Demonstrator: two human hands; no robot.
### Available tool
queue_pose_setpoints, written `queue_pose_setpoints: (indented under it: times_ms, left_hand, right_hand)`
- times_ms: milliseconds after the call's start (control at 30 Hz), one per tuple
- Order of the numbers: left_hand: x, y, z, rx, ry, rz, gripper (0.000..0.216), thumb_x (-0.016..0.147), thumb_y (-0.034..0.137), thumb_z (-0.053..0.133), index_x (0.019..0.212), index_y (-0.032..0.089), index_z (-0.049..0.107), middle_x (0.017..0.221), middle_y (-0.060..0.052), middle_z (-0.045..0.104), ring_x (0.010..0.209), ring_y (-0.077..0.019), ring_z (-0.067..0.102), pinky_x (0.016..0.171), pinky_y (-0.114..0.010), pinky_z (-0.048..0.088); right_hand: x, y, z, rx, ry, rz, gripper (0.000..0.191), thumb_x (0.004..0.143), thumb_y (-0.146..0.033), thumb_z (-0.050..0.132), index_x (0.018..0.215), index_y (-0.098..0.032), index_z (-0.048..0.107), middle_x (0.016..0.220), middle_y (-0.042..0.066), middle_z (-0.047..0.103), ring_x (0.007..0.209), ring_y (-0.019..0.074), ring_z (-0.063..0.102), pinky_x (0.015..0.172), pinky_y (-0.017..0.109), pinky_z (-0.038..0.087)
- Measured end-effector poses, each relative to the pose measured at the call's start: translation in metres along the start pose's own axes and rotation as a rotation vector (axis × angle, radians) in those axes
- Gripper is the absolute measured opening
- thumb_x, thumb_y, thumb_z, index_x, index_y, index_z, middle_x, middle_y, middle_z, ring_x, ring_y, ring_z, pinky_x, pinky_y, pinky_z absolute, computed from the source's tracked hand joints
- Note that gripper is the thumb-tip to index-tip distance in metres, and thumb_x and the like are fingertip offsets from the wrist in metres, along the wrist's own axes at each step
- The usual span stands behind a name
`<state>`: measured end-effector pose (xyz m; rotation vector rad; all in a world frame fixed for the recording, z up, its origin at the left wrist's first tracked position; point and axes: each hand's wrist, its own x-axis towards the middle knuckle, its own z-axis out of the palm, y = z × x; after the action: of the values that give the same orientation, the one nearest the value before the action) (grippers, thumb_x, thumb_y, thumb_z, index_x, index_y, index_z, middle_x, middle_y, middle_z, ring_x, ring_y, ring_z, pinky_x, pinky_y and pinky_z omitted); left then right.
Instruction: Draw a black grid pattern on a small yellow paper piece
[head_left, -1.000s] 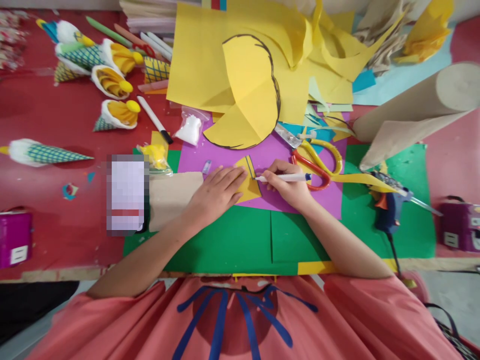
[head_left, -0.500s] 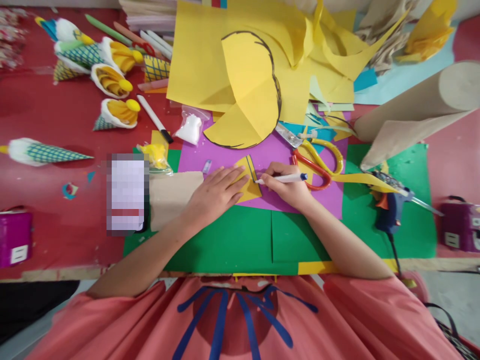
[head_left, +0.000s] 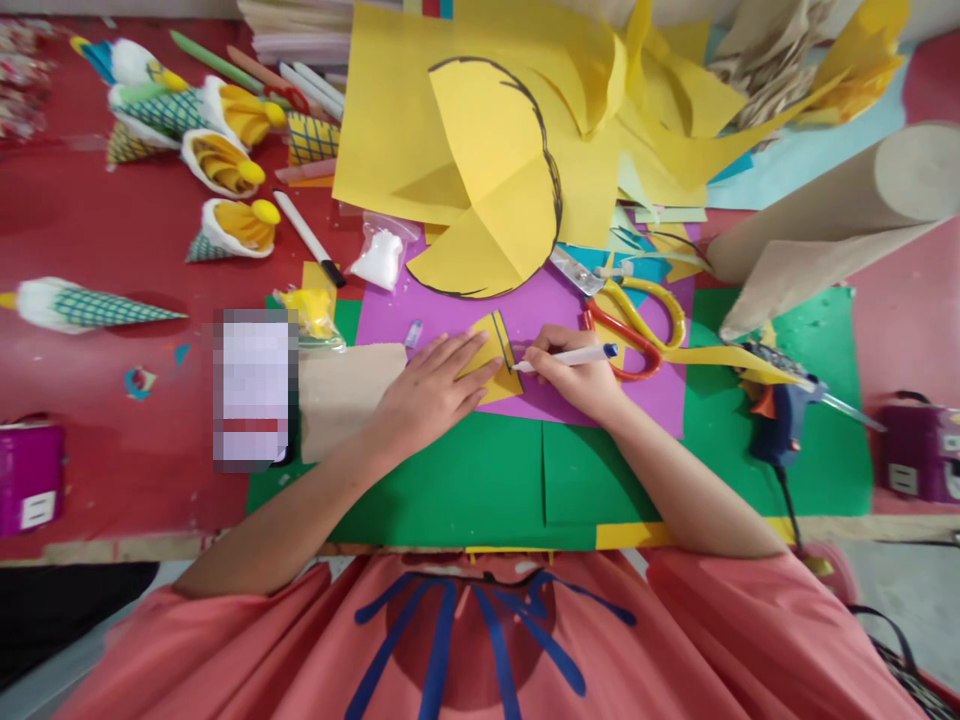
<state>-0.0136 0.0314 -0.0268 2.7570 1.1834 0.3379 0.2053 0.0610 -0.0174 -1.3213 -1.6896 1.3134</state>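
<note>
Yellow paper piece [head_left: 501, 386], mid-frame, lying on a purple sheet [head_left: 652, 400]; a dark line [head_left: 501, 338] runs down it near its right edge. Nearest the body, lower centre: green sheet [head_left: 450, 480] under the forearms. Left hand [head_left: 439, 385] laid flat over the left part of the piece, fingers slightly apart, gripping nothing, pinning by pressure only. Right hand [head_left: 581, 375] clamped on a white marker [head_left: 585, 354], its tip at the line's lower end; whether it touches the paper, cannot tell. Technique, as judged: firm, even pressure from the left palm, since a small piece would probably skid; fingertips clear of the line; marker low and steady, drawn in one smooth stroke rather than short ones; a moment for the ink to dry, lest the hand smear it. Just beyond the right hand, right of centre: big scissors [head_left: 579, 273], close enough to nudge the wrist. Farther, upper centre: large yellow cut-out [head_left: 510, 190], dark outline along its curved edge. Farthest, upper right: brown paper roll [head_left: 810, 210].
</note>
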Motion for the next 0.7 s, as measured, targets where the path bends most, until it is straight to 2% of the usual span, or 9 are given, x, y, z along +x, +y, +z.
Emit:
queue_pose_setpoints:
  times_ms: [200,400,533,700]
  left_hand:
    - [0.0006,0.0004,-0.0011,-0.048,-0.011,-0.020,0.040,0.093,0.024,0.049,0.133,0.023,0.052,0.144,-0.011,0.047,0.135,-0.0257,0.043,0.112,-0.046,0.036]
    - [0.0006,0.0004,-0.0018,-0.031,-0.026,-0.022,0.040,0.093,0.026,0.049,0.133,0.023,0.052,0.144,-0.011,0.047,0.133,-0.0259,0.044,0.110,-0.047,0.038]
    - [0.0005,-0.0001,-0.0014,-0.034,-0.031,-0.019,0.040,0.093,0.026,0.048,0.133,0.023,0.051,0.145,-0.011,0.046,0.134,-0.0258,0.043,0.111,-0.047,0.037]
    - [0.0011,0.0000,-0.0015,-0.051,-0.032,-0.026,0.039,0.094,0.026,0.047,0.132,0.023,0.053,0.144,-0.011,0.047,0.133,-0.0265,0.044,0.110,-0.048,0.038]
  right_hand:
    - [0.0002,-0.0011,0.0010,-0.022,0.000,-0.012,0.025,0.079,-0.027,0.054,0.057,-0.018,0.047,0.052,-0.004,0.049,0.049,0.0081,0.042,0.050,0.023,0.032]
    - [-0.0005,-0.0013,-0.0013,0.005,-0.078,0.015,0.022,0.076,-0.021,0.052,0.055,-0.018,0.046,0.049,-0.004,0.045,0.048,0.0080,0.038,0.047,0.022,0.030]
    - [-0.0002,-0.0009,0.0000,0.011,-0.037,0.011,0.022,0.078,-0.025,0.052,0.057,-0.018,0.048,0.052,-0.003,0.049,0.049,0.0080,0.040,0.048,0.023,0.032]
    - [-0.0003,-0.0010,0.0012,-0.037,-0.023,-0.008,0.022,0.077,-0.024,0.052,0.057,-0.018,0.046,0.050,-0.004,0.046,0.048,0.0076,0.038,0.047,0.023,0.029]
